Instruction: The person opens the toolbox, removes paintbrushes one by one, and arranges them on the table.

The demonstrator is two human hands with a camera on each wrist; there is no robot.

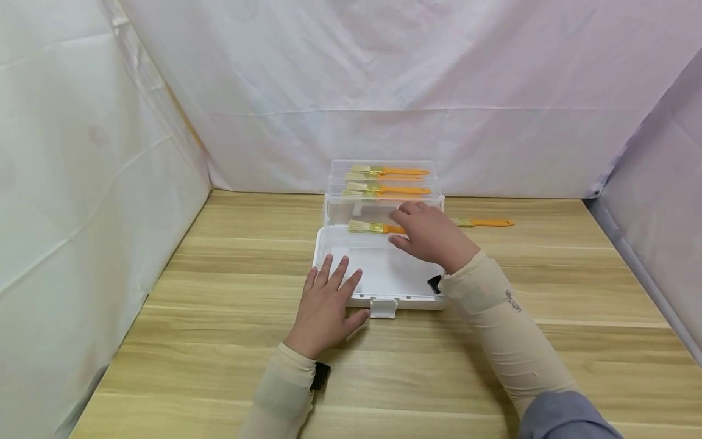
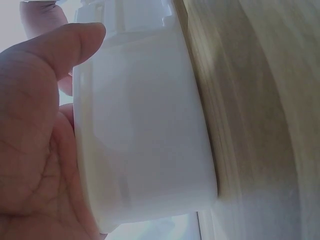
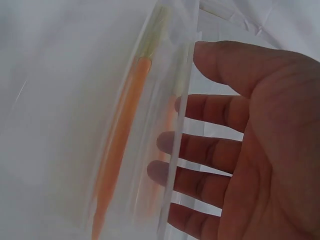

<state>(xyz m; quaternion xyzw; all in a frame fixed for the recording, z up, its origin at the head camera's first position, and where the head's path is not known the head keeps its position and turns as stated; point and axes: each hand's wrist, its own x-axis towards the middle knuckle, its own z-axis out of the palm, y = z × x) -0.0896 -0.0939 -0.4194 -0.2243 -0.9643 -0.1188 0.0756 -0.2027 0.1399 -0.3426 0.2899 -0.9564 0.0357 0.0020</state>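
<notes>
A white box point(image 1: 378, 274) with a front latch point(image 1: 383, 308) stands unfolded, with clear tiers point(image 1: 334, 177) rising behind its base. Orange-handled paintbrushes point(image 1: 403, 190) lie in the upper tiers, and another paintbrush point(image 1: 367, 227) lies lower, its handle partly covered by my right hand point(image 1: 430, 235). In the right wrist view, that hand's fairly straight fingers point(image 3: 202, 147) lie at a clear plastic wall point(image 3: 175, 175), some fingertips showing through it. My left hand point(image 1: 326, 311) rests spread over the base's front left corner, its thumb point(image 2: 82, 42) beside the front wall.
Right of the box lies one more paintbrush point(image 1: 490, 223), its bristle end behind my right hand. The wood-grain table point(image 1: 219, 341) reaches a white cloth wall point(image 1: 274, 140) at the back. Further cloth walls stand at left and right.
</notes>
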